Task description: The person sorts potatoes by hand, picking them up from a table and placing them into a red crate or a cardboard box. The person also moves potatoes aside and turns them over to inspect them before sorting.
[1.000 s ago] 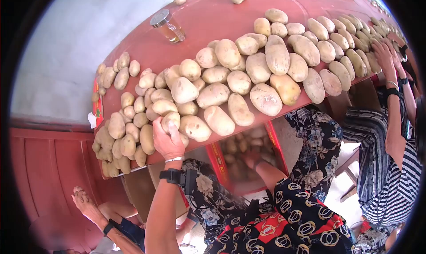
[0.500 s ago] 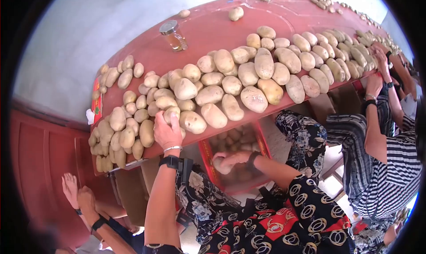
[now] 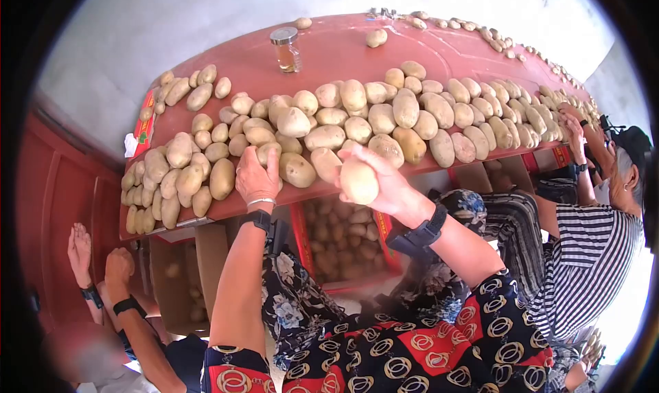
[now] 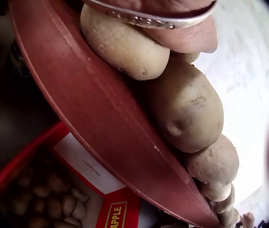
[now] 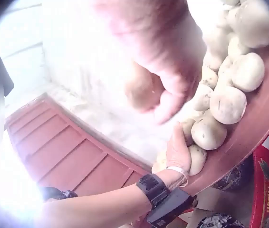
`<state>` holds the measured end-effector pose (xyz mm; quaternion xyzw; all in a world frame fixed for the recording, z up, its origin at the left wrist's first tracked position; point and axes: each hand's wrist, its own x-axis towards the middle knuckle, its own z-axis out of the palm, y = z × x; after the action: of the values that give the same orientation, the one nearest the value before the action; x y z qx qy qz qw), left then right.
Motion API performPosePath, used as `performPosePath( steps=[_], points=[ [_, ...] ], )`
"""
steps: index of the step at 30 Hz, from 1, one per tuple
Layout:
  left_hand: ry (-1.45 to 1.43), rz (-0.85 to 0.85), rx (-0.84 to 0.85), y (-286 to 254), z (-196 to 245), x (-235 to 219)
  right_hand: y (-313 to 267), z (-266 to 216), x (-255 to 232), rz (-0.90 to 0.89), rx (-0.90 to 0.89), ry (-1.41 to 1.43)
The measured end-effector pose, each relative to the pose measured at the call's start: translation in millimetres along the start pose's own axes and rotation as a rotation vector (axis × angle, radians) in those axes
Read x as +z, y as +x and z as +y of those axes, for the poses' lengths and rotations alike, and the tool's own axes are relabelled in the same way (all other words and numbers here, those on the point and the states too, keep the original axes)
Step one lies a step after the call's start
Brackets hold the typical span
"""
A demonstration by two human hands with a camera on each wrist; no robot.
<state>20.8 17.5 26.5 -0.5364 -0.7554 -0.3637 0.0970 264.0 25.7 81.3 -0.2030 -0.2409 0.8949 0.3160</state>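
Note:
My right hand (image 3: 386,187) grips a round, pale potato (image 3: 359,181) above the table's front edge. In the right wrist view, its fingers curl round that potato (image 5: 141,90). At the front of the potato heap (image 3: 329,137), my left hand (image 3: 257,179) has thumb and fingers on either side of a potato (image 3: 268,150). The left wrist view shows part of this hand (image 4: 187,38), a bracelet, and potatoes lined along the table edge. Below my hands, a red-sided box (image 3: 302,245) holds many potatoes.
The red table (image 3: 226,56) bears a lidded glass jar (image 3: 287,55) of amber liquid and scattered potatoes. A cardboard box (image 3: 206,256) stands under its left end. People sit on both sides, one in stripes (image 3: 597,256) at right, another person's hands (image 3: 120,269) at left.
My right hand has risen from the box below the table, bringing up a potato it now holds above the edge. The left hand stays at the same part of the heap.

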Motion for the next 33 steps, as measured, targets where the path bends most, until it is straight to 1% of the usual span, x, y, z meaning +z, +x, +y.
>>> performPosePath(
  steps=[1, 3, 4, 5, 7, 8, 9, 11, 12, 14, 15, 17, 18, 19, 21, 22, 23, 25, 26, 27, 29, 30, 32, 33],
  points=[
    [0.012, 0.002, 0.002, 1, -2, 0, 7, -2, -2, -0.009, 0.003, 0.008],
    [0.004, 0.013, 0.007, 0, -1, 1, 15, -14, -4, -0.117, -0.053, 0.116],
    [0.003, 0.01, 0.008, -2, 1, 3, 16, -23, 4, -0.204, -0.098, 0.101],
    [0.001, -0.007, -0.004, -2, 1, 5, 13, -30, 14, -0.207, -0.097, 0.105],
    [0.01, -0.03, -0.024, 0, -3, 2, 11, -39, 32, -0.018, -0.163, 0.132],
    [0.011, -0.02, -0.003, 0, -6, 3, 13, -34, 16, 0.043, -0.083, 0.141],
    [0.007, -0.013, 0.002, 3, -4, 4, 14, -28, -4, 0.081, -0.145, -0.008],
    [-0.003, -0.046, -0.039, 0, -4, 2, 15, -23, -30, -0.033, 0.008, 0.04],
    [-0.002, -0.049, -0.033, 0, -2, 0, 15, -22, -26, -0.038, 0.006, 0.051],
    [0.011, -0.054, -0.038, 2, -2, -2, 10, -26, -15, 0.054, -0.104, -0.156],
    [0.009, -0.057, -0.059, 0, -1, 0, 8, -27, -17, 0.067, -0.11, -0.152],
    [-0.008, -0.075, -0.057, -1, -3, 4, 9, -30, -20, -0.131, -0.087, -0.196],
    [0.0, -0.058, -0.031, -1, -4, 4, 6, -33, -13, -0.102, -0.051, -0.274],
    [0.011, -0.037, -0.005, 0, -7, 2, 9, -34, -10, -0.115, -0.052, -0.263],
    [0.032, -0.045, -0.022, 0, -7, 2, 11, -38, -8, -0.171, -0.083, -0.488],
    [0.007, -0.065, -0.031, 0, -5, 0, 12, -41, -7, -0.158, -0.157, -0.585],
    [-0.015, -0.086, -0.038, 0, -4, -1, 10, -47, -5, -0.156, -0.158, -0.582],
    [-0.007, -0.069, -0.024, -1, -7, 3, 7, -61, 5, -0.048, -0.339, -0.941],
    [-0.008, -0.048, -0.016, 0, -9, 3, 19, -57, -12, -0.021, -0.533, -1.045],
    [-0.006, -0.047, -0.014, 1, -9, 2, 22, -64, -15, -0.023, -0.535, -1.042],
    [-0.023, -0.078, -0.044, 0, -7, 1, 25, -78, -23, 0.332, -0.907, -1.467],
    [-0.014, -0.1, -0.062, 0, -3, -1, 27, -84, -26, 0.337, -0.906, -1.463],
    [0.003, -0.081, -0.039, 0, -8, 3, 34, -98, -25, 0.378, -1.305, -1.316],
    [0.014, -0.061, -0.023, 1, -7, 2, 39, -104, -26, 0.372, -1.307, -1.311]
  ],
)
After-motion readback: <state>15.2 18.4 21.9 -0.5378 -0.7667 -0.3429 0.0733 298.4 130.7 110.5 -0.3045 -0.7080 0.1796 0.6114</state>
